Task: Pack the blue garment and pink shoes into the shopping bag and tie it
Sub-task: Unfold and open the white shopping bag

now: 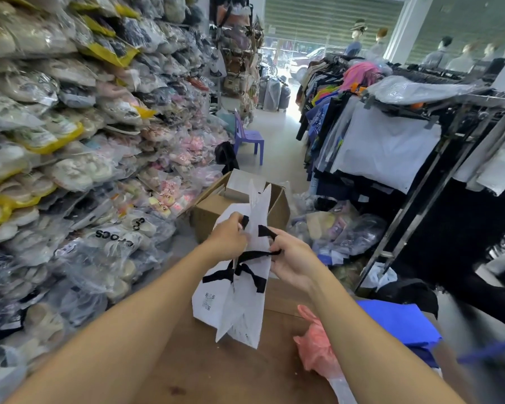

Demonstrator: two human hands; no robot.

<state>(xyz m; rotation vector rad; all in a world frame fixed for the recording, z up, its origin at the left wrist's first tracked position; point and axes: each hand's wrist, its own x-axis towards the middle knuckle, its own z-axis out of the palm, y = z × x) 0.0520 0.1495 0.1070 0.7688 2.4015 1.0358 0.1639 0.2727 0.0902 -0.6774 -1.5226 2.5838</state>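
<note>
A flat, folded white shopping bag [239,298] with black ribbon handles hangs upright above the brown table [216,374]. My left hand [231,239] grips its upper left edge near one black handle. At the bag's right edge, my right hand [289,260] pinches a black ribbon. The blue garment [400,323] lies folded on the table at the right. Something pink in thin plastic [315,348], likely the pink shoes, rests beside it, partly hidden by my right forearm.
An open cardboard box [216,211] stands just beyond the table. Shelves of bagged shoes [70,141] fill the left wall. Clothing racks [391,135] line the right. A purple plastic chair [250,138] stands in the aisle, and loose bags lie on the floor.
</note>
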